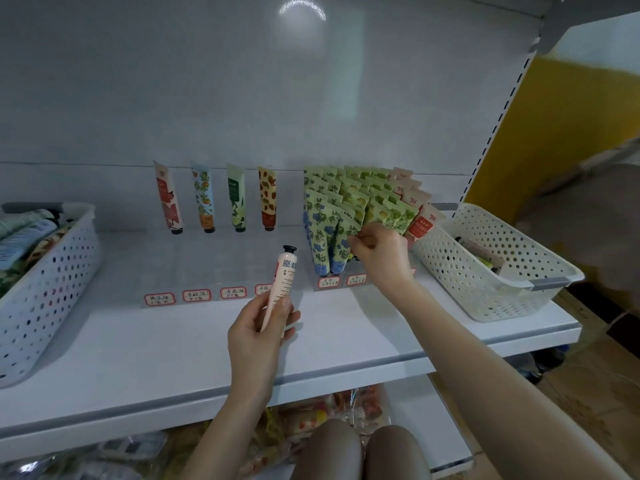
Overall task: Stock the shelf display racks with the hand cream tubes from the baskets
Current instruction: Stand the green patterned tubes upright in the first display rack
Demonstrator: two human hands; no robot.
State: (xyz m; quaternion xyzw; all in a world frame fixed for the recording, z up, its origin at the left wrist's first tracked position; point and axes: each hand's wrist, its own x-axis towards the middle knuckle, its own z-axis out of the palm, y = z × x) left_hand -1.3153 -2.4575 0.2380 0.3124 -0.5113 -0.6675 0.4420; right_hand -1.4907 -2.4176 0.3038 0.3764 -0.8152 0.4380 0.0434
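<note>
My left hand (260, 324) grips a pale pink hand cream tube (283, 280), held upright with its black cap on top, in front of the clear left display rack (194, 271). That rack holds several single tubes (207, 199) along its back row. My right hand (378, 251) pinches the top of a green and blue tube (341, 237) in the front of the packed right display rack (363, 209). A white basket (52, 282) full of tubes stands at the left. A cream basket (491, 265) at the right holds a few tubes.
Handwritten red-bordered price labels (195, 296) line the front of both racks. The white shelf (173, 358) has a grey front lip. Snack packets (311, 417) lie on the shelf below. My knees (360, 452) show at the bottom. A yellow wall (554, 126) is at the right.
</note>
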